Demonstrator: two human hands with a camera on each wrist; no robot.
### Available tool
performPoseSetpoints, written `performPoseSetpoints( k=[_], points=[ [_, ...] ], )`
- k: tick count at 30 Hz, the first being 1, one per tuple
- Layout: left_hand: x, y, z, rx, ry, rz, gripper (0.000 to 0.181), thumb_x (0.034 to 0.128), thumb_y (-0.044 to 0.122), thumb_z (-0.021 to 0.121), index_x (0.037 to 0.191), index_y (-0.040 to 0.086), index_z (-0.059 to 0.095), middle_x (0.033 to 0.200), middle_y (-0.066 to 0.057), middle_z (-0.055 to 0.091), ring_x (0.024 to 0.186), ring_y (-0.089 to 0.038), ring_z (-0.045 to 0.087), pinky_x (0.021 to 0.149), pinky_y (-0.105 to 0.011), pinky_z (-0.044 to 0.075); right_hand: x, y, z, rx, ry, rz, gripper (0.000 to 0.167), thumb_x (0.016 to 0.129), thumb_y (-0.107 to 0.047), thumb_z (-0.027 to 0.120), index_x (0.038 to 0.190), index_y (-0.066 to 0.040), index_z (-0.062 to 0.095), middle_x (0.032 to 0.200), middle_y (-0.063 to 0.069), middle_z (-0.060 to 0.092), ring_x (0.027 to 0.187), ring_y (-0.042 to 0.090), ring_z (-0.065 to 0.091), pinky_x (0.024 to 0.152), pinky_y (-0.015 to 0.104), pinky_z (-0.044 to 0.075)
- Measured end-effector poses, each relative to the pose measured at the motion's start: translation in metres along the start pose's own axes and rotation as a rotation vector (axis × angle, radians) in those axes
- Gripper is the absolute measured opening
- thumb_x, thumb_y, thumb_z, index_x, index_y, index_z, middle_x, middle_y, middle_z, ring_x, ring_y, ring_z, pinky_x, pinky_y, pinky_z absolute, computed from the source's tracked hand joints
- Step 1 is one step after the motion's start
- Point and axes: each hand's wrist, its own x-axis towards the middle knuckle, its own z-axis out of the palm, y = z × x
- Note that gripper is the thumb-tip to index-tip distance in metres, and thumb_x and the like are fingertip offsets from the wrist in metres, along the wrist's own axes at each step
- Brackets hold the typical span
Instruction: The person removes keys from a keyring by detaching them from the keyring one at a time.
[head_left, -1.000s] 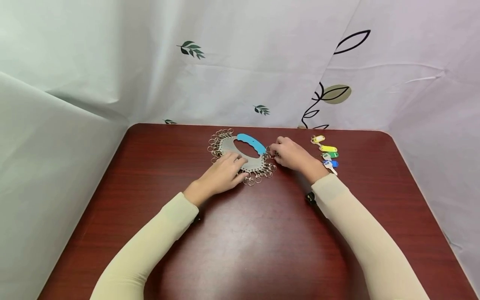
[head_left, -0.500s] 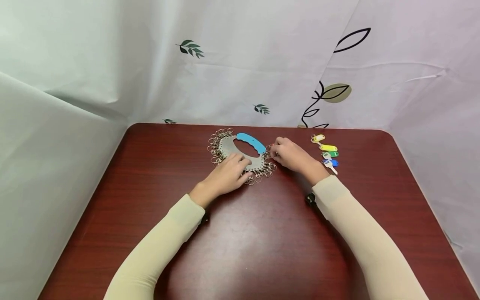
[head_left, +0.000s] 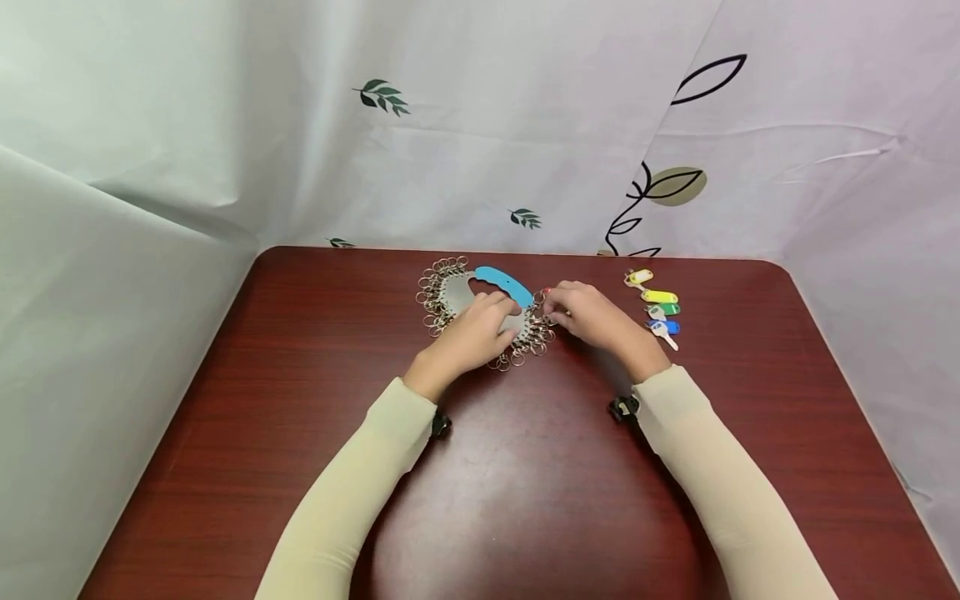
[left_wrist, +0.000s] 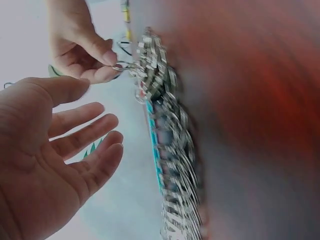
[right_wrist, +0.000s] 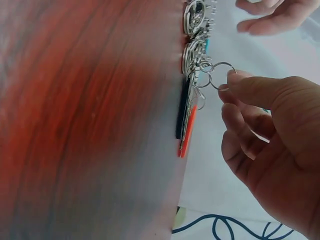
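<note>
A silver curved plate (head_left: 454, 293) with a blue handle (head_left: 504, 285) lies at the back of the table. Many metal key rings (left_wrist: 172, 135) hang along its edge. My left hand (head_left: 476, 332) hovers over the plate's near side; in the left wrist view its fingers are loosely spread and hold nothing. At the plate's right end my right hand (head_left: 588, 315) pinches one raised metal key ring (right_wrist: 222, 65) between thumb and index finger. Below that ring, a red-orange key tag (right_wrist: 189, 131) and a black tag (right_wrist: 183, 107) stand out beside the rings.
To the right of my right hand, keys with tags lie in a column: a pale yellow tag (head_left: 641, 276), a yellow tag (head_left: 660, 297), a green tag (head_left: 670, 309) and a blue tag (head_left: 666, 327). A white patterned curtain (head_left: 465, 150) borders the dark red table (head_left: 337, 333).
My left hand has moved to the right and up across the plate, closer to my right hand. My right hand stays at the plate's right end, shifted only slightly.
</note>
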Motion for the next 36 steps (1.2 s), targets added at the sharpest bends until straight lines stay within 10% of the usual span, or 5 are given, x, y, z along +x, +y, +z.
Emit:
performPoseSetpoints(
  k=[8, 15, 30, 36],
  points=[
    [0.028, 0.009, 0.006, -0.061, -0.075, -0.062, 0.035, 0.0994, 0.014, 0.067, 0.132, 0.003, 0.065, 0.134, -0.011, 0.064, 0.127, -0.031, 0.057, 0.109, -0.041, 0.047, -0.001, 0.0, 0.002, 0.059, 0.043, 0.028, 0.004, 0.099, -0.005, 0.066, 0.1, -0.006, 0.07, 0.1, 0.009, 0.071, 0.096, 0.027, 0.066, 0.09, 0.046, 0.054],
    [0.043, 0.012, 0.012, -0.086, -0.091, -0.084, 0.011, 0.0965, 0.011, 0.071, 0.106, 0.006, 0.068, 0.105, -0.008, 0.068, 0.103, -0.023, 0.061, 0.091, -0.038, 0.051, 0.0, -0.006, 0.002, 0.149, 0.09, 0.052, 0.003, 0.099, -0.004, 0.067, 0.1, -0.004, 0.07, 0.102, 0.01, 0.072, 0.096, 0.026, 0.066, 0.088, 0.045, 0.055],
    [0.046, 0.006, 0.02, -0.136, 0.052, -0.161, 0.012, 0.1019, 0.011, 0.064, 0.103, 0.011, 0.077, 0.102, -0.005, 0.076, 0.097, -0.021, 0.07, 0.083, -0.036, 0.056, 0.002, -0.004, 0.013, 0.331, 0.121, 0.146, 0.012, 0.097, -0.007, 0.071, 0.107, -0.005, 0.066, 0.1, 0.01, 0.071, 0.093, 0.024, 0.068, 0.085, 0.039, 0.056],
    [0.047, 0.005, 0.021, -0.17, 0.07, -0.203, 0.015, 0.1024, 0.012, 0.064, 0.107, 0.009, 0.078, 0.109, -0.007, 0.077, 0.103, -0.022, 0.072, 0.086, -0.036, 0.058, 0.003, -0.004, 0.018, 0.232, 0.072, 0.157, 0.025, 0.094, -0.018, 0.076, 0.111, -0.003, 0.065, 0.111, 0.014, 0.068, 0.104, 0.028, 0.066, 0.091, 0.044, 0.055]
  ],
)
